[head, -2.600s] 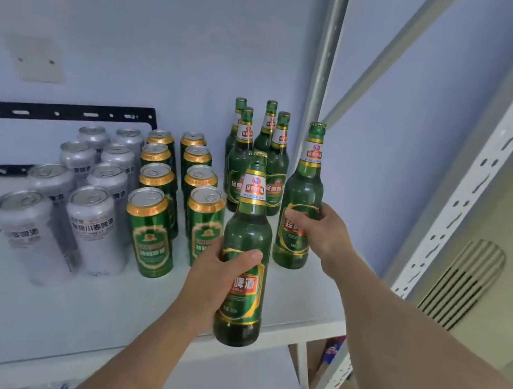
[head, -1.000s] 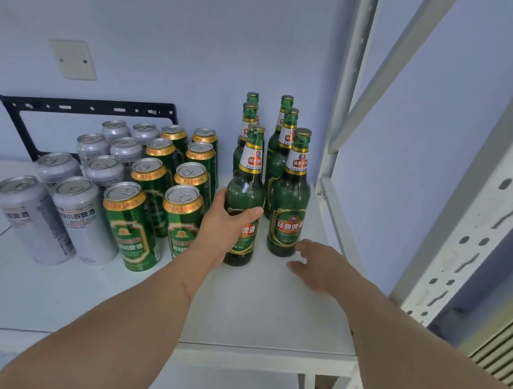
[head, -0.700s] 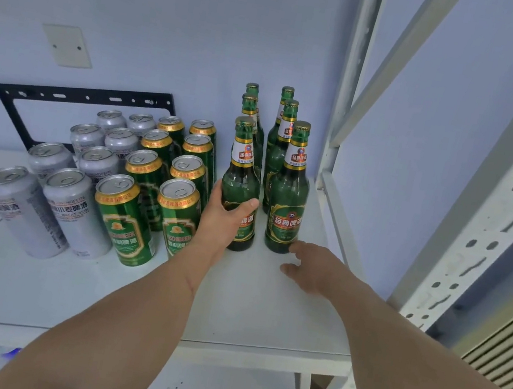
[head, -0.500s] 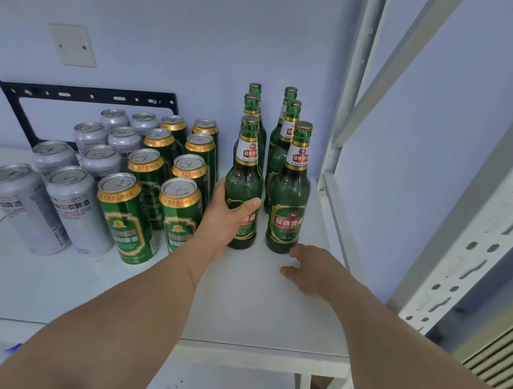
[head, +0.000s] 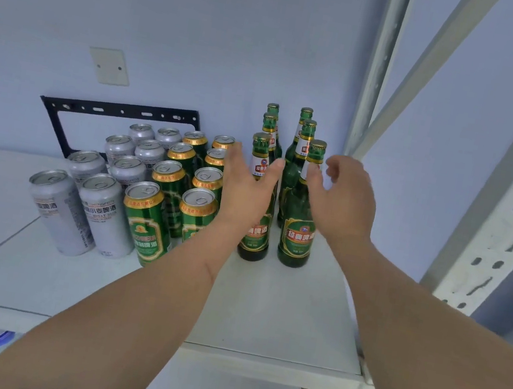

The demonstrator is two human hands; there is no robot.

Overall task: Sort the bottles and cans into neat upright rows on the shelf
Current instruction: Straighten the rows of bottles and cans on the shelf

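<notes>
Green bottles [head: 296, 235] upright, necks up, between open-fingered hands [head: 247, 189].

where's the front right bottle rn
In the head view the front right bottle stands upright at the shelf's right end, beside the front left bottle.
</notes>
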